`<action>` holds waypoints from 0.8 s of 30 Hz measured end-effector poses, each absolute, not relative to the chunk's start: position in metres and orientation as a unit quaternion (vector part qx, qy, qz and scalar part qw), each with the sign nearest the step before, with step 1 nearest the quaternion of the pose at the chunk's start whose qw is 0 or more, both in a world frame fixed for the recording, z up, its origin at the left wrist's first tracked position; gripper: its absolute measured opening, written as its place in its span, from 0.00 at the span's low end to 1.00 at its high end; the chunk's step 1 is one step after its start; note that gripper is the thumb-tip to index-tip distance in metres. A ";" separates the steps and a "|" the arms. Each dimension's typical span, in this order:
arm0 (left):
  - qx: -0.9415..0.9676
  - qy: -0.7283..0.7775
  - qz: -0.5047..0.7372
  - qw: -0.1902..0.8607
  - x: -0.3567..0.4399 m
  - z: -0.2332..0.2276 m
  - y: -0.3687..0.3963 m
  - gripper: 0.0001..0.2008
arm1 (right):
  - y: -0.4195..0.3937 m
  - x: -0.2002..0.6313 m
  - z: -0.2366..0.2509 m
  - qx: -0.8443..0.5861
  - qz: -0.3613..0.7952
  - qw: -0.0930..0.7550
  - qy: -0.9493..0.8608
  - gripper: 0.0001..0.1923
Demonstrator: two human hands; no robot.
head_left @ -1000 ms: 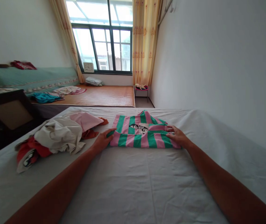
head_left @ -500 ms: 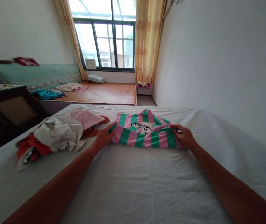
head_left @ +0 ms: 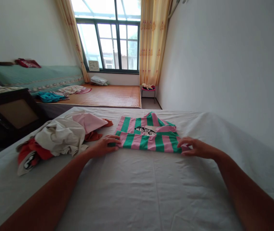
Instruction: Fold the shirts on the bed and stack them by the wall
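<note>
A pink-and-green striped shirt [head_left: 139, 141] lies folded on the white bed sheet, a black-and-white print showing near its middle. My left hand [head_left: 104, 146] is at its near left corner, with cloth between curled fingers and thumb. At the near right corner, my right hand [head_left: 196, 148] bends its fingers over the edge, thumb below, with some pink cloth between. How firmly either hand grips is hard to see. Left of the shirt is a loose heap of clothes: a cream garment [head_left: 61, 134], a pink one [head_left: 89, 122] and a red-orange one [head_left: 42, 150].
The white sheet [head_left: 137, 189] covers the bed under both arms. A dark cabinet [head_left: 14, 109] stands at the left. Beyond are a second bed with a woven mat [head_left: 113, 95], a blue cloth [head_left: 49, 97] on it, and a small stool [head_left: 148, 88]. A wall [head_left: 223, 64] borders the right side.
Both hands have moved from the shirt's upper fold down to its near side corners. The front fold now lies flatter and lower, and the upper right part has been let go.
</note>
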State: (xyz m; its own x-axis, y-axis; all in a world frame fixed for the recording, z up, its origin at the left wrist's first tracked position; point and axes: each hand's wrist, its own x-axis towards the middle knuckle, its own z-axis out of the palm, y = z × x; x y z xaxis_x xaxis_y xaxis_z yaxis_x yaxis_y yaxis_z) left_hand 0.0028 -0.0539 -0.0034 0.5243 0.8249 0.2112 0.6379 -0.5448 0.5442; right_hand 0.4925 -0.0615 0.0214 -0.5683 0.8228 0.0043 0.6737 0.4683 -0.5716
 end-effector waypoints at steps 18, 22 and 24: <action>0.898 0.365 0.118 0.214 -0.019 0.042 -0.074 0.18 | -0.076 0.488 0.042 -0.432 0.383 0.101 -0.810 0.17; 0.862 0.458 0.179 0.122 -0.004 0.018 -0.062 0.16 | -0.049 0.471 0.015 -0.536 0.151 0.301 -0.774 0.20; 0.862 0.478 0.155 0.060 0.005 0.008 -0.058 0.16 | -0.036 0.462 -0.002 -0.559 0.047 0.311 -0.767 0.20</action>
State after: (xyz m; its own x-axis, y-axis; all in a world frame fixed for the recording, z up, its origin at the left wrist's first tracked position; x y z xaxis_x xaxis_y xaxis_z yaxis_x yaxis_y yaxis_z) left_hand 0.0051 -0.0579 0.0083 0.4948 0.8429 0.2111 0.8058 -0.5361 0.2515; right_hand 0.4620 -0.0357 -0.0022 -0.1822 0.8871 0.4241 0.8286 0.3707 -0.4195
